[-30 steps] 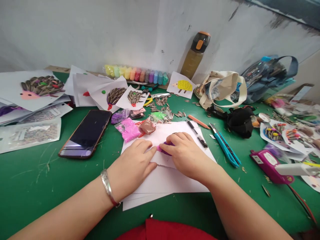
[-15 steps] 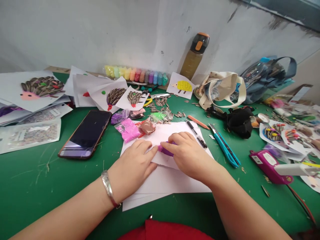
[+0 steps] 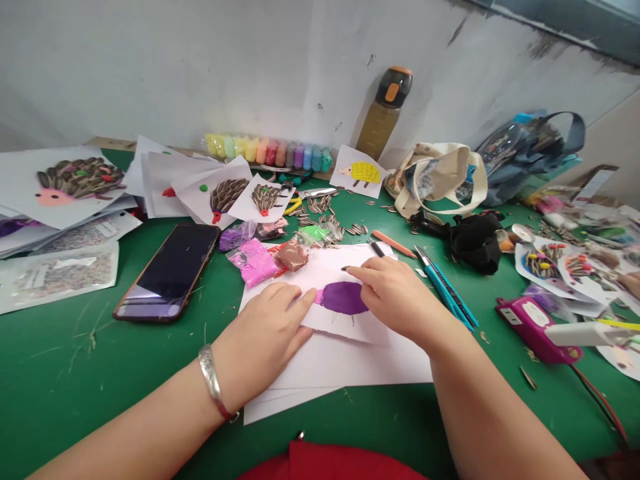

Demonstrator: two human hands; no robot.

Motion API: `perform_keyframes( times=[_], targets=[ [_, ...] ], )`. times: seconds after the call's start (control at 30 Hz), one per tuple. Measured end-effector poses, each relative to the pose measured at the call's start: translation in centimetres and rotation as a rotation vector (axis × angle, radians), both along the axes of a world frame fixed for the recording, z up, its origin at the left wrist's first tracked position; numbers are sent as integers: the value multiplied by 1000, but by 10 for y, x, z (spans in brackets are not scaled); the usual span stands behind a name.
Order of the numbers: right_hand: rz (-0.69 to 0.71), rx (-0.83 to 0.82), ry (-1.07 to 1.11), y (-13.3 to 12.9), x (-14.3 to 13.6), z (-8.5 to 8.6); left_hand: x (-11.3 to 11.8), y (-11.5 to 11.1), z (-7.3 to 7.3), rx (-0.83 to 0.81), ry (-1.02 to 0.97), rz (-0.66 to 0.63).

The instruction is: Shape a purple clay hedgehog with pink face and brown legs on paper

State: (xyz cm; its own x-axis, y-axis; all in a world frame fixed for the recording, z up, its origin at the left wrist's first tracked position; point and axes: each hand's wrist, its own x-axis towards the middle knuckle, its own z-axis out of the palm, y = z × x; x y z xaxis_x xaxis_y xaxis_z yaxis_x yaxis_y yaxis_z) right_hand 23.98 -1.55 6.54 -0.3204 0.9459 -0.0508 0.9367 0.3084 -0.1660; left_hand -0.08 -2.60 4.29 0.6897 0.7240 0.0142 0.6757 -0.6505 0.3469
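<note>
My left hand (image 3: pixel 273 323) lies over the left part of a small white paper (image 3: pixel 330 325), its fingers stretched out. A flat purple oval of modelling clay (image 3: pixel 344 298) is on that paper, with a pink clay piece (image 3: pixel 319 297) at its left end near my left index fingertip. Short drawn lines show below the oval. My right hand (image 3: pixel 395 290) rests at the oval's right end, index finger stretched left and the others partly bent. A small dark thing (image 3: pixel 345 269) shows at that fingertip; I cannot tell what it is. Larger white sheets (image 3: pixel 400 363) lie underneath.
Bags of pink (image 3: pixel 254 262) and brown clay (image 3: pixel 293 255) lie behind my left hand. A phone (image 3: pixel 167 272) is left, a blue cutter (image 3: pixel 445 287) and an orange pen (image 3: pixel 394 243) right. Sunflower seeds (image 3: pixel 320 217) and hedgehog pictures (image 3: pixel 75 183) lie farther back.
My right hand has lifted off the purple clay and moved right, uncovering the oval and now covering much of the black pen. My left hand stays nearly where it was.
</note>
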Motion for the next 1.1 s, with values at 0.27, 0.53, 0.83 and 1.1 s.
perform_keyframes(
  times=[0.27,0.53,0.83,1.1],
  targets=[
    [-130,-143,-44,1,5,5,-6,4,13,-104,5,-8],
    [-105,-108,-62,2,-1,-2,-5,4,13,-95,37,-2],
    [-246,-163,-93,4,6,3,-2,-4,12,-55,126,-22],
    [-240,-183,219,13,9,-11,1,-6,14,-19,156,-21]
  ],
)
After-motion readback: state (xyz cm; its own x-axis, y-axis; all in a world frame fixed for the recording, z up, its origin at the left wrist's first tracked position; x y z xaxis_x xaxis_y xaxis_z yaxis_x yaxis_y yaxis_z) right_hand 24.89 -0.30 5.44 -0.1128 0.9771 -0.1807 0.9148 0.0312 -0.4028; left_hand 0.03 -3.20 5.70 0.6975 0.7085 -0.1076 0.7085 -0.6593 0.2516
